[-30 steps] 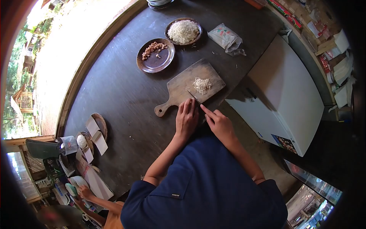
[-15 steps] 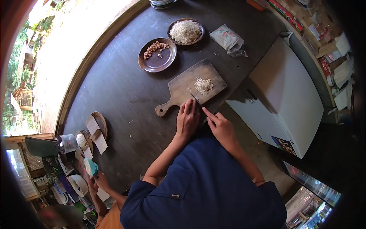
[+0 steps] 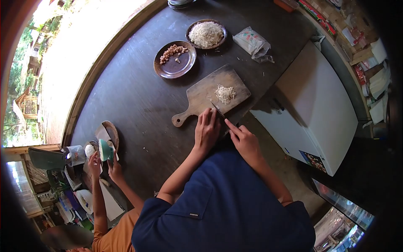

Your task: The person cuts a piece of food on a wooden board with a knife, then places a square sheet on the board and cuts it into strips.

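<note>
On the dark table lies a wooden cutting board [image 3: 202, 97] with a round hole in its handle. A small pile of pale shreds [image 3: 226, 94] rests on its right part. My right hand [image 3: 244, 140] is closed on a knife [image 3: 218, 110], whose blade points up and left over the board's near edge. Close beside the blade, my left hand [image 3: 207, 129] presses with its fingers together at that edge; whatever lies under its fingertips is too small to name. Behind the board are a brown plate [image 3: 181, 68] with chopped brown pieces and a bowl [image 3: 206, 34] heaped with pale shreds.
A plastic packet [image 3: 252, 43] lies at the back right of the table [image 3: 138, 105]. Beyond the right edge stands a white chest freezer [image 3: 312, 105]. At the lower left, a co-worker in orange holds a green bowl [image 3: 106, 150] near a wooden tray [image 3: 112, 131].
The co-worker's hands have moved up and right with the green bowl, over the papers by the tray. My hands and the knife are almost where they were.
</note>
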Demonstrator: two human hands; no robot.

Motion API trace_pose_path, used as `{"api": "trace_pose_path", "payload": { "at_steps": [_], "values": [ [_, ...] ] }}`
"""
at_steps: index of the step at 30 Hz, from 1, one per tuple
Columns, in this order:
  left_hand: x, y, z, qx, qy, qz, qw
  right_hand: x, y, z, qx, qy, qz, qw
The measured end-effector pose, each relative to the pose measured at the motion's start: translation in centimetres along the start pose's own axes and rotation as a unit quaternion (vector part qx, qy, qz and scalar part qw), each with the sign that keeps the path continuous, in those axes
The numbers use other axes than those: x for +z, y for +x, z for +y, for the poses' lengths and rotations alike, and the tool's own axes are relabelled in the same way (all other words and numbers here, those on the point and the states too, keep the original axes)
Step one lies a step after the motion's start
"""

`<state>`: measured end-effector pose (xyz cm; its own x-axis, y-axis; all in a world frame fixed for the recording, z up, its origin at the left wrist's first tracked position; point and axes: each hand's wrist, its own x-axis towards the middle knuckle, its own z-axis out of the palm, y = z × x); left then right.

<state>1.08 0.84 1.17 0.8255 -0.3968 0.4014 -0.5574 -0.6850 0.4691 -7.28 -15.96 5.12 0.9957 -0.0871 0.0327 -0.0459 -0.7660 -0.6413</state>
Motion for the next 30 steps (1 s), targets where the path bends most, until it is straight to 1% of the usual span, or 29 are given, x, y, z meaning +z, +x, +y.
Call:
{"api": "trace_pose_path", "payload": {
  "at_steps": [4, 6, 8, 9, 11, 15, 20, 21, 22, 30],
  "values": [
    [0.6, -0.4, -0.4, 0.011, 0.015, -0.010, 1.000, 0.5, 1.1, 0.2, 0.002, 0.018, 0.001, 1.000],
    [0.6, -0.2, -0.8, 0.050, 0.055, -0.018, 0.997, 0.5, 0.8, 0.0, -0.004, 0.022, 0.012, 1.000],
    [0.5, 0.1, -0.5, 0.043, 0.045, 0.000, 0.998, 0.2, 0.6, -0.1, -0.015, 0.024, 0.021, 0.999],
    [0.5, 0.0, -0.3, 0.034, 0.032, 0.015, 0.999, -0.1, 0.0, 0.0, -0.008, 0.014, 0.008, 1.000],
    [0.4, -0.1, -0.1, 0.028, 0.029, 0.016, 0.999, -0.2, -0.4, 0.1, 0.001, 0.003, -0.005, 1.000],
    [0.5, 0.0, -0.1, 0.024, 0.022, 0.021, 0.999, 0.8, 0.9, 0.4, -0.007, -0.001, 0.002, 1.000],
    [0.3, 0.2, -0.2, 0.024, 0.022, 0.023, 0.999, 0.4, 0.9, -0.1, -0.021, 0.014, 0.014, 1.000],
    [0.2, 0.1, -0.1, 0.026, 0.016, 0.025, 0.999, 0.1, 0.3, -0.1, -0.013, 0.007, 0.004, 1.000],
    [0.3, -0.1, -0.3, 0.028, 0.029, 0.002, 0.999, -0.1, -0.1, -0.1, -0.003, -0.001, -0.005, 1.000],
    [0.3, -0.1, -0.1, 0.023, 0.025, 0.001, 0.999, 0.7, 1.1, 0.0, -0.008, 0.005, 0.007, 1.000]
  ]
}}
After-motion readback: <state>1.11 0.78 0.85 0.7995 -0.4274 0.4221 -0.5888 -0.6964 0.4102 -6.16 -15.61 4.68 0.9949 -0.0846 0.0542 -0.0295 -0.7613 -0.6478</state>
